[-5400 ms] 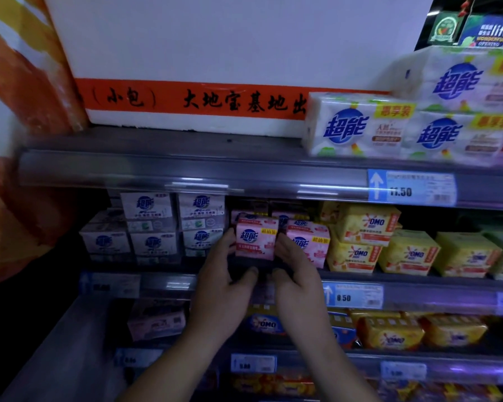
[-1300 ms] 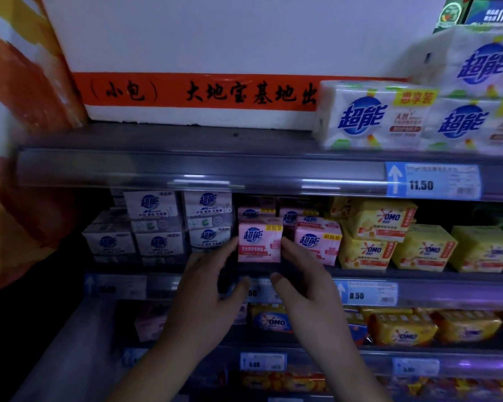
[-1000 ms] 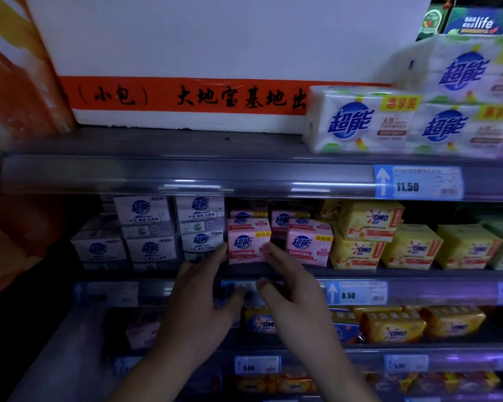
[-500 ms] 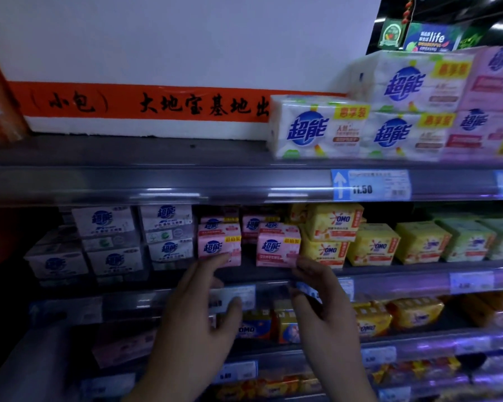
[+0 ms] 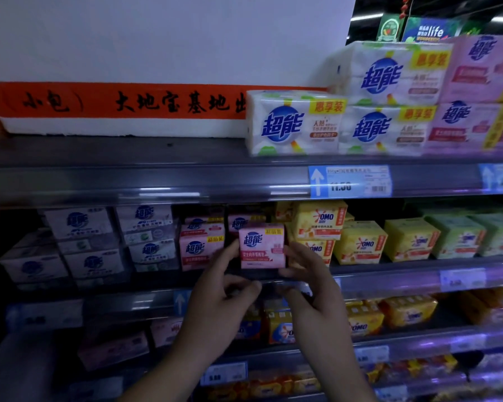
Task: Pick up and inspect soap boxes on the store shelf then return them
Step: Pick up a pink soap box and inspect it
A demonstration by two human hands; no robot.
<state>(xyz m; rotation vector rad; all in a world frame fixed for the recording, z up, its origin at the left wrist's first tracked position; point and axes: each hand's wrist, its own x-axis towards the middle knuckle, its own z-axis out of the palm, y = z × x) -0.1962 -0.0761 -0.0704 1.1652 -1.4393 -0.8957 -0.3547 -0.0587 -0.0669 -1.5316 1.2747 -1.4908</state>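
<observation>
Our left hand (image 5: 218, 303) pinches the pink soap box (image 5: 262, 246) by its left edge and our right hand (image 5: 311, 291) by its right, at the middle shelf's (image 5: 389, 274) front. We judge it light, stiff and glossy, best held by its side faces.

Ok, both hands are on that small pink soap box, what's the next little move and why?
Probably draw the small pink soap box a little clear of the grey shelf and tilt it. The left hand and right hand pinch its sides, only its front face shows, and yellow soap boxes sit close beside it.
</observation>
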